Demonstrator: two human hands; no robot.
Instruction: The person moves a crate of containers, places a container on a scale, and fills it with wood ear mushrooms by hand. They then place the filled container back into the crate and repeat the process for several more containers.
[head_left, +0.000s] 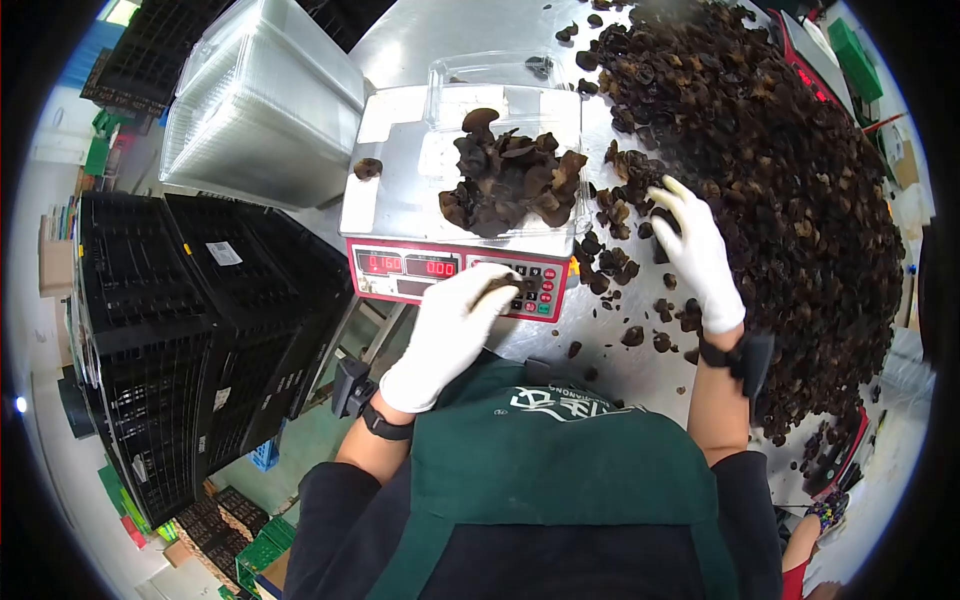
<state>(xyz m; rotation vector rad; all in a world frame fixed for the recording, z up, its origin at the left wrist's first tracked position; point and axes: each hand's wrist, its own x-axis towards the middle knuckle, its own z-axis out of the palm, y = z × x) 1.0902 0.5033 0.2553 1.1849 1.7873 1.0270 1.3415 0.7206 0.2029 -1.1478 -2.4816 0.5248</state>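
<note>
My left hand [455,325], in a white glove, is closed on a small dark wood ear mushroom piece [502,284] in front of the scale's keypad. Behind it, a clump of wood ear mushrooms [515,180] lies in a clear plastic box [572,218] on the scale [385,205]. The box's clear lid [490,70] is folded back at the far side. The red display [405,265] seems to read 0.160 and 0.00. My right hand [695,250], also gloved, hovers by the near-left edge of a big mushroom pile [770,190], its fingers apart and nothing visible in them.
Stacked clear plastic boxes [265,110] stand left of the scale. Black crates [200,320] are piled at the left. Loose pieces dot the metal table [610,340]. A second scale [815,65] is at the far right. Another person's arm [800,545] shows at the lower right.
</note>
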